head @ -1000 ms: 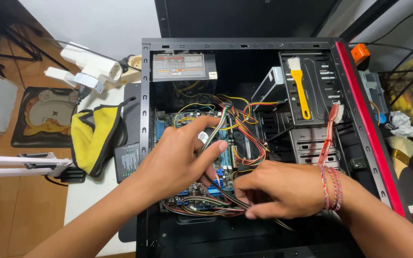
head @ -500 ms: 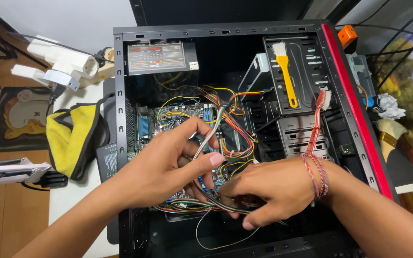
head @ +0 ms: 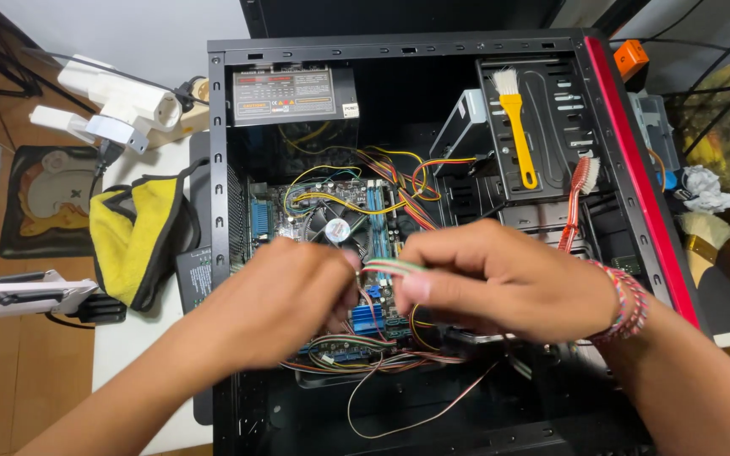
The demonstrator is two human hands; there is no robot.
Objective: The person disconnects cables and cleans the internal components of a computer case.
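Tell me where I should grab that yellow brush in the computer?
Grab the brush by its long yellow handle, near the middle, coming straight down from above. It lies flat on the black drive bay, white bristles pointing to the case's back edge, so the handle's narrow sides are free for a finger and thumb. Both hands are busy with wires lower down.

Bright, even light from above floods my bench, and the white table [head: 141, 338] beside the computer case [head: 635, 169] glares close to washed out. Both my left hand [head: 285, 300] and right hand [head: 500, 283] smear with motion blur, while the case's lower interior sinks into deep shadow. Out at the edges, straight lines bow slightly.
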